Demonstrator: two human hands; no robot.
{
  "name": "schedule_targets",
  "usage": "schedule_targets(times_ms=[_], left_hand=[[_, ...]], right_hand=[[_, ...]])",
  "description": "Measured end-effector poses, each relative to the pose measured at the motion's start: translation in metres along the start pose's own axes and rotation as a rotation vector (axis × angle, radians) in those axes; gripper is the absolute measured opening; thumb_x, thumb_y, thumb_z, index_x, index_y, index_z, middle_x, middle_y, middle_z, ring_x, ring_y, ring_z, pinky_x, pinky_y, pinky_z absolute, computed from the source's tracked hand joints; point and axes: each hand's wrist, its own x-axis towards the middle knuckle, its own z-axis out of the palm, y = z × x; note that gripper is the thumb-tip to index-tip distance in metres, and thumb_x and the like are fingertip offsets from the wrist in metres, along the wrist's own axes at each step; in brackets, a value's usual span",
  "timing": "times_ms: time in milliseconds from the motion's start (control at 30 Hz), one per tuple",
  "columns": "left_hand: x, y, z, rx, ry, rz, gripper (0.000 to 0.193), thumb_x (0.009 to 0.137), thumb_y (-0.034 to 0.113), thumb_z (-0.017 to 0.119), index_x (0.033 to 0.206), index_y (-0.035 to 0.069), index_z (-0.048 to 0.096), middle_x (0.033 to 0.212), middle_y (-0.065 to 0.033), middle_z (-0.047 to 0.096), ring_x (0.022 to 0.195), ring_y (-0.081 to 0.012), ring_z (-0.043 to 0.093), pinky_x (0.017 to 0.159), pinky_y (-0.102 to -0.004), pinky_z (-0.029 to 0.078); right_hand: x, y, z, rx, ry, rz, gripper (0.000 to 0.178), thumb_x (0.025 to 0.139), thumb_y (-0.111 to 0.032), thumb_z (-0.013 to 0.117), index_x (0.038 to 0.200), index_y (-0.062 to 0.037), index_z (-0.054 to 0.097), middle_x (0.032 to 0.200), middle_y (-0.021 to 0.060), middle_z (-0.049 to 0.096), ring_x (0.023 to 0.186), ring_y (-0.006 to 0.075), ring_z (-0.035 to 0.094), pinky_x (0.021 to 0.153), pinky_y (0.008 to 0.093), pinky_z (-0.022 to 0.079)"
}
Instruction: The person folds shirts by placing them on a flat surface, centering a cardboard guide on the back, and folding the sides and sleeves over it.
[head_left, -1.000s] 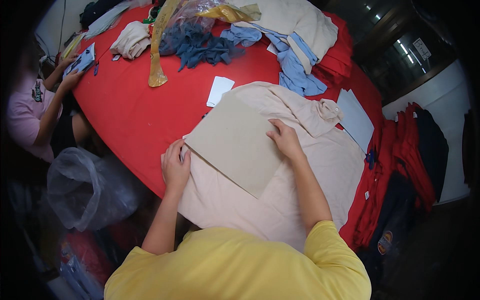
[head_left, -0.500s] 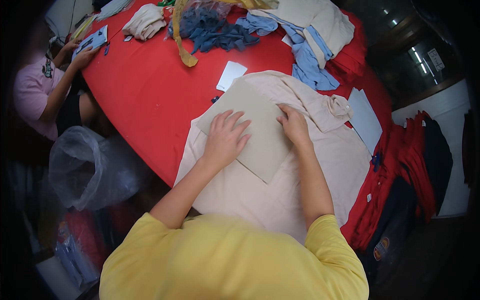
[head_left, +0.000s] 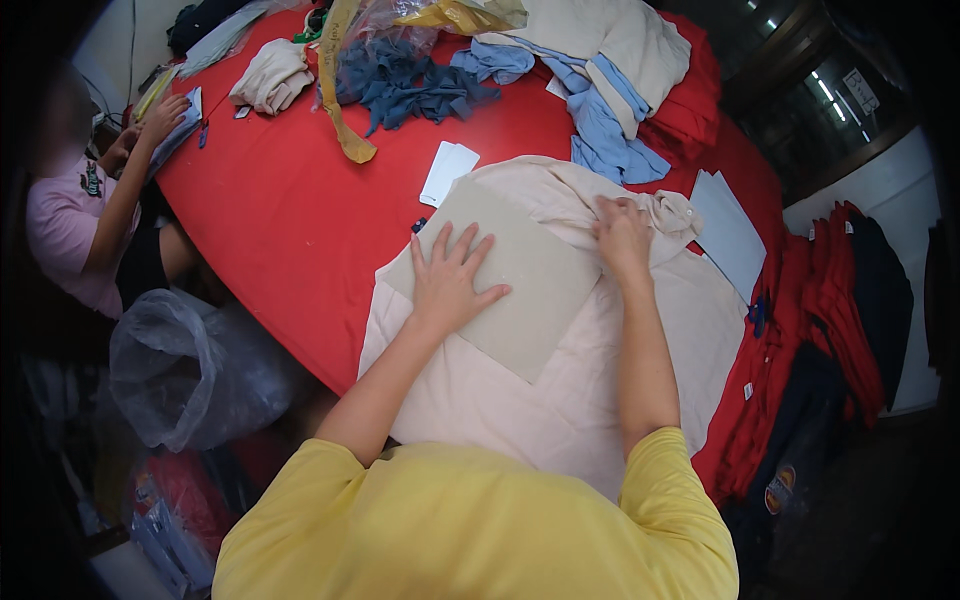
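The right hand had just left the card. Half a second earlier its fingers were at the card's right edge; now they were on the pale shirt, just beyond the card's right corner and beside a bunched part of the cloth. Those fingers were bent over the fabric, though whether they pinched it or only rested there could not be told.

The left hand lay open on the card's left half, fingers spread and palm down. A second before, it had been at the shirt's edge by the card's left corner; by half a second before, it was already on the card. So the left hand alone now steadied the card, which seemed to free the right one to work the cloth.

The card lay flat on the shirt, turned cornerwise like a diamond, and the shirt was spread over the near side of the red-covered bench. White cards lay just past the card's far corner.
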Motion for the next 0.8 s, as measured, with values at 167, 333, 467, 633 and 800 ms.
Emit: schedule_targets(times_ms=[167, 333, 467, 633, 800], left_hand=[[0.006, 0.001, -0.005, 0.017, -0.062, 0.008, 0.073, 0.078, 0.06, 0.063, 0.138, 0.02, 0.05, 0.148, -0.0017, 0.041, 0.137, -0.0302, 0.03, 0.11, -0.0629, 0.013], [0.003, -0.014, -0.01, 0.033, -0.073, 0.051, 0.078, 0.077, 0.064, 0.061, 0.139, 0.019, 0.049, 0.148, 0.0014, 0.041, 0.135, -0.0273, 0.033, 0.108, -0.0592, 0.016], [-0.001, -0.015, -0.005, 0.009, -0.036, 0.018, 0.06, 0.084, 0.043, 0.059, 0.137, 0.017, 0.051, 0.144, -0.0014, 0.045, 0.134, -0.0248, 0.034, 0.11, -0.0557, 0.016], [0.002, -0.022, 0.004, 0.138, -0.067, 0.067, 0.053, 0.086, 0.012, 0.051, 0.139, 0.012, 0.046, 0.143, -0.0063, 0.045, 0.131, -0.0205, 0.038, 0.112, -0.0499, 0.022], [0.005, -0.03, 0.022, 0.047, 0.209, -0.005, 0.07, 0.085, 0.009, 0.051, 0.15, 0.011, 0.023, 0.151, -0.0069, 0.035, 0.125, -0.0199, 0.045, 0.109, -0.048, 0.03]], right_hand=[[0.024, 0.059, -0.004, -0.079, -0.111, 0.222, 0.027, 0.081, -0.02, 0.067, 0.106, -0.0108, 0.069, 0.106, 0.0116, 0.063, 0.104, 0.0302, 0.056, 0.095, 0.0482, 0.037], [0.005, -0.009, -0.092, 0.065, -0.067, -0.297, 0.028, 0.078, -0.018, 0.069, 0.106, -0.0119, 0.069, 0.105, 0.0099, 0.065, 0.104, 0.0279, 0.056, 0.098, 0.0434, 0.036], [-0.025, -0.057, -0.143, 0.407, -0.214, -0.357, 0.04, 0.081, -0.024, 0.069, 0.119, -0.0116, 0.065, 0.123, 0.0114, 0.061, 0.12, 0.03, 0.049, 0.106, 0.0446, 0.03], [-0.042, -0.085, -0.006, 0.441, -0.262, -0.228, 0.054, 0.091, -0.036, 0.059, 0.139, -0.015, 0.048, 0.149, 0.0115, 0.039, 0.143, 0.0318, 0.025, 0.114, 0.0546, 0.019], [-0.067, -0.109, 0.012, 0.355, -0.602, -0.471, 0.041, 0.095, -0.026, 0.051, 0.134, -0.0132, 0.053, 0.146, 0.0124, 0.042, 0.141, 0.0317, 0.027, 0.114, 0.0537, 0.019]])
